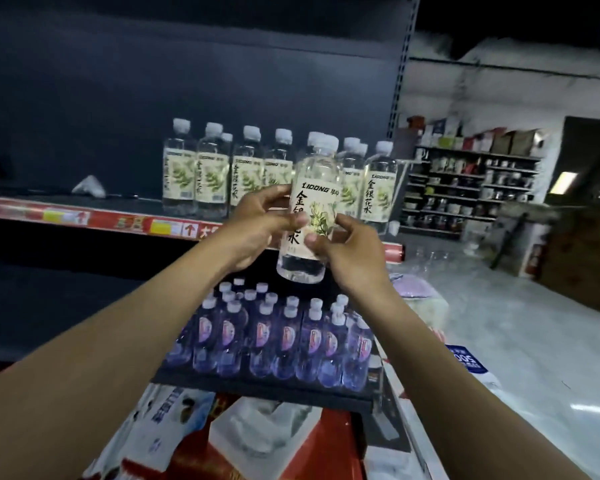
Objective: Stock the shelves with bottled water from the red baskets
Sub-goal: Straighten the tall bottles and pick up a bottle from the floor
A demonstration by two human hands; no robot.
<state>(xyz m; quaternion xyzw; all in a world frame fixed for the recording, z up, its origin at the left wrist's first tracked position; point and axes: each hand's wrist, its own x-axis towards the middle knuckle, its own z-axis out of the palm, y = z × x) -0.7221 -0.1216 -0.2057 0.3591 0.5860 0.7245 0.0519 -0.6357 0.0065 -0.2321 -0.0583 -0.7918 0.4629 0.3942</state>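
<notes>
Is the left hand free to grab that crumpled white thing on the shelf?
Probably not right now. The left hand and the right hand are both holding a bottle. The path to the white thing looks open, though.

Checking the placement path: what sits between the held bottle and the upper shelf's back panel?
In the head view, a row of matching bottles stands on the upper shelf, right behind the held bottle.
</notes>
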